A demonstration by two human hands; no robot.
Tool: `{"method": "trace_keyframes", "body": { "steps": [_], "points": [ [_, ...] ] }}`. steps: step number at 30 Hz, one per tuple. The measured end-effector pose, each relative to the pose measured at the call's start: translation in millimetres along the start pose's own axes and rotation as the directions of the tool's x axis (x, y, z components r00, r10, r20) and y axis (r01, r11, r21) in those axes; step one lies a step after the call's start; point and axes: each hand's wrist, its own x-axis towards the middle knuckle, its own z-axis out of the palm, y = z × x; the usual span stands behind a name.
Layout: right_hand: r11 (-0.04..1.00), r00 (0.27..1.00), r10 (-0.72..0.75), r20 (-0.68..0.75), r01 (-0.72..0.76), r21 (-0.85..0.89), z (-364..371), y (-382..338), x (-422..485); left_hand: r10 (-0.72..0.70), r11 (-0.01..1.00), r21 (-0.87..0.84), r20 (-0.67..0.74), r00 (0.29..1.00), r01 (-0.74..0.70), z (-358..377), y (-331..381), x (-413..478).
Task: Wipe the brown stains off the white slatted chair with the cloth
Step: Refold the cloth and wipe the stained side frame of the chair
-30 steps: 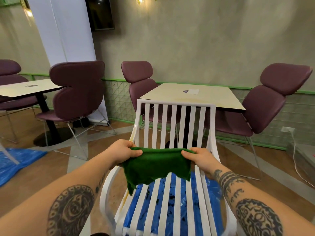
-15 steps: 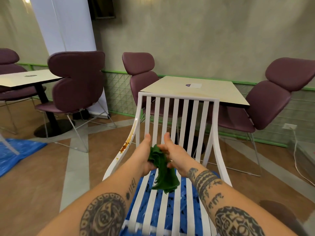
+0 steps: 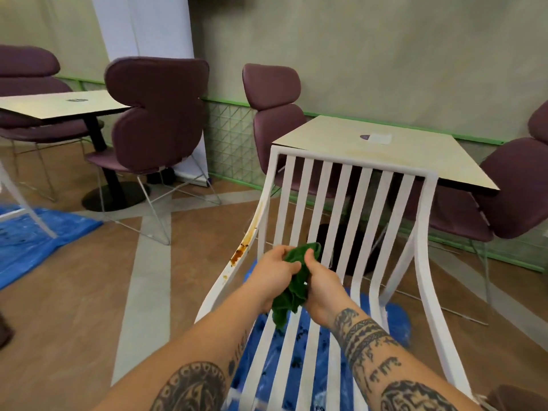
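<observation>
The white slatted chair [image 3: 353, 203] stands right in front of me, its back facing away. Brown stains [image 3: 241, 247] run down the left side rail of its frame, from about mid-height to near the seat. A bunched green cloth [image 3: 293, 287] is held between both hands above the seat slats. My left hand [image 3: 271, 275] grips its upper left part and my right hand [image 3: 321, 286] grips its right side. The cloth's lower end hangs down over the slats. Both hands sit just right of the stained rail, not touching it.
Blue plastic sheeting [image 3: 394, 318] lies under the chair, and more sheeting [image 3: 35, 241] covers the floor at the left. A beige table [image 3: 379, 149] stands close behind the chair back. Maroon padded chairs [image 3: 157, 114] and a second table [image 3: 59, 106] stand to the left.
The cloth was spread flat between my hands a second ago; my hands came together and bunched it. The view has shifted, bringing the stained left rail into sight.
</observation>
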Motion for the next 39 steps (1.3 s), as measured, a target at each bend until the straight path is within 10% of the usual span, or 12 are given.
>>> {"method": "trace_keyframes", "body": {
  "steps": [9,17,24,34,39],
  "points": [
    [0.976,0.968,-0.157,-0.195,0.122,-0.182,37,-22,122,0.114,0.992,0.103,-0.458,0.882,-0.074,-101,-8,90],
    [0.778,0.838,-0.496,-0.226,0.313,-0.544,81,-80,250,-0.239,0.967,0.009,-0.319,0.917,0.256,-152,-27,180],
    [0.106,0.717,-0.643,0.27,0.432,-0.896,90,-81,325,-0.326,0.945,-0.09,-0.17,0.93,0.315,-156,-42,223],
    [-0.103,0.827,-0.37,0.422,0.415,-0.904,68,-59,299,-0.316,0.93,-0.253,-0.174,0.933,0.267,-152,-55,222],
    [-0.039,0.767,-0.528,0.366,0.408,-0.912,82,-71,301,-0.306,0.933,-0.254,-0.186,0.934,0.255,-149,-51,209]
  ]
}}
